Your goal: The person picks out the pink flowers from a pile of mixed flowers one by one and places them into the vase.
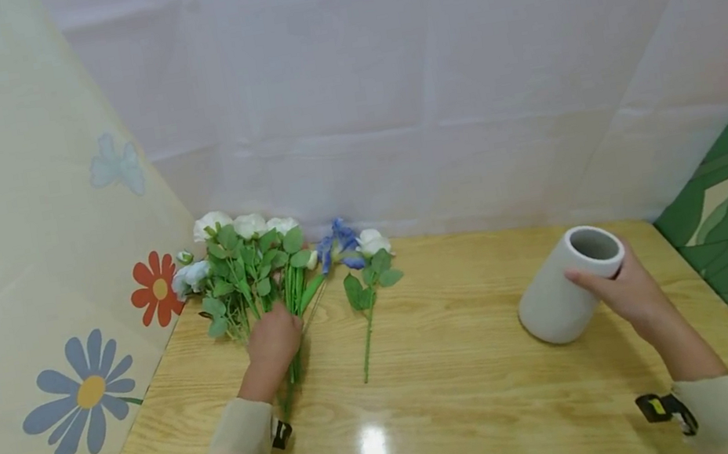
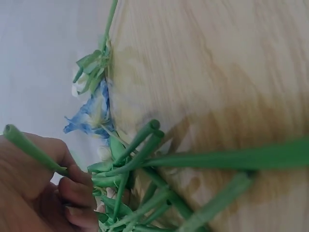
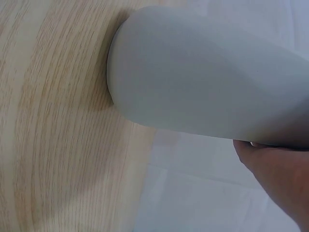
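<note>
At the left of the table, my left hand (image 1: 275, 340) is over a pile of artificial flowers with white blooms (image 1: 251, 225) and green leaves. In the left wrist view its curled fingers hold a green flower stem (image 2: 31, 150), whose cut end sticks up past the hand. Other stems (image 2: 140, 150) of the pile lie beside those fingers. On the right, my right hand (image 1: 620, 289) grips a white vase (image 1: 557, 299) near its rim, thumb in front. Seen from the right wrist, the vase (image 3: 193, 72) has its base at the table; its mouth faces up.
A blue iris (image 1: 337, 247) lies at the pile's right side. Beside it a single white rose (image 1: 374, 243) rests with its stem toward me. The wooden table (image 1: 458, 371) meets a pale cloth backdrop (image 1: 349, 86) behind; printed flower panels (image 1: 92, 393) stand at both sides.
</note>
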`<state>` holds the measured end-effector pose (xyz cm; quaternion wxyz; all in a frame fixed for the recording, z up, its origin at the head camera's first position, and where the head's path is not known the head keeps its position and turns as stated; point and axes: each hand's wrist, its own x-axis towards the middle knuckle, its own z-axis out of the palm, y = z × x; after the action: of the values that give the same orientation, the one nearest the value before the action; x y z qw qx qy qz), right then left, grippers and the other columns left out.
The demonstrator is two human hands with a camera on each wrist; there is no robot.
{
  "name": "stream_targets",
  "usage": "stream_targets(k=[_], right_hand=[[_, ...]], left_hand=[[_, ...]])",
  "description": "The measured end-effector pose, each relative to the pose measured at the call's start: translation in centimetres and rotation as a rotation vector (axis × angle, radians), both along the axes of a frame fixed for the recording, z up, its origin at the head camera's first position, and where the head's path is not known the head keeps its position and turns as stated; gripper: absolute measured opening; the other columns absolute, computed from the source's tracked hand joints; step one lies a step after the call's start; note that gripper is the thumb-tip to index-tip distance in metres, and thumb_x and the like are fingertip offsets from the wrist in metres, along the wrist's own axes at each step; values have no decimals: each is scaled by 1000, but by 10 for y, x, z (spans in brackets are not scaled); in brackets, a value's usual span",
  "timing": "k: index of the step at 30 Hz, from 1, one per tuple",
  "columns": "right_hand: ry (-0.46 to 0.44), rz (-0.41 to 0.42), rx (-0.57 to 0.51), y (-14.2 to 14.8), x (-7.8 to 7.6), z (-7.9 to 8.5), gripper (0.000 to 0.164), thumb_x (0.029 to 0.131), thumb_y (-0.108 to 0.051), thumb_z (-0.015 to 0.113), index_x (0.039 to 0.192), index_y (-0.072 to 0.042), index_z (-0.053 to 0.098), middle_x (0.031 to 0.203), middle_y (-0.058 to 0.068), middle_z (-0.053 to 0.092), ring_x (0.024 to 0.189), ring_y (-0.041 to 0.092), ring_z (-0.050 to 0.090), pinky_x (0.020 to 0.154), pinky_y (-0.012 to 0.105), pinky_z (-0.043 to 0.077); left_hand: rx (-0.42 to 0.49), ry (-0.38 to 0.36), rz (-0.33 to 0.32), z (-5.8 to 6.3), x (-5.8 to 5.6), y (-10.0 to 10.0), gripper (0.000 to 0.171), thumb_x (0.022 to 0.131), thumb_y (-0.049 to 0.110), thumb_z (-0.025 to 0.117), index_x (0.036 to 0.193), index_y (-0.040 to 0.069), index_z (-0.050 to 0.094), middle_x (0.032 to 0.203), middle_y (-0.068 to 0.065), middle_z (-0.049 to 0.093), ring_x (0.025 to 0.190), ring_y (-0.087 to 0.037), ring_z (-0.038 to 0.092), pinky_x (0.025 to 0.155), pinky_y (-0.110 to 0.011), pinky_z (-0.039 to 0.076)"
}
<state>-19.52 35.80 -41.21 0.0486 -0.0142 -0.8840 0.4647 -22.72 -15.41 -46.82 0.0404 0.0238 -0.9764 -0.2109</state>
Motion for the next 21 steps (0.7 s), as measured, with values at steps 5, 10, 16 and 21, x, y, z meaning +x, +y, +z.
stream_targets(k=[5,10,16,21], right_hand=[[6,11,-5,-1,2,-1,81,100,-29,67,155,1,15,133,9,40,105,2,42,79,18,41],[25,32,1,-2,4,-1,78,100,-27,66,153,1,16,134,10,39,104,0,42,77,15,41],[24,32,5,-2,5,-1,79,100,-27,66,154,1,16,134,10,39,104,0,42,78,16,41],[9,27,12,-2,5,-1,81,100,-29,66,155,2,14,136,12,38,106,2,42,79,21,41]], left_hand=[[-1,91,-21,2,2,5,19,100,14,55,88,-1,51,59,-10,49,49,-27,51,43,-38,41],[-16,186,-57,2,3,12,15,97,9,56,91,-4,54,54,-4,42,44,-18,40,39,-29,32],[-22,281,-101,4,6,23,15,92,5,54,80,5,46,54,1,33,46,-15,32,42,-27,26],[-85,384,-152,2,8,33,15,93,5,55,80,4,48,52,5,26,42,-11,26,40,-24,21]])
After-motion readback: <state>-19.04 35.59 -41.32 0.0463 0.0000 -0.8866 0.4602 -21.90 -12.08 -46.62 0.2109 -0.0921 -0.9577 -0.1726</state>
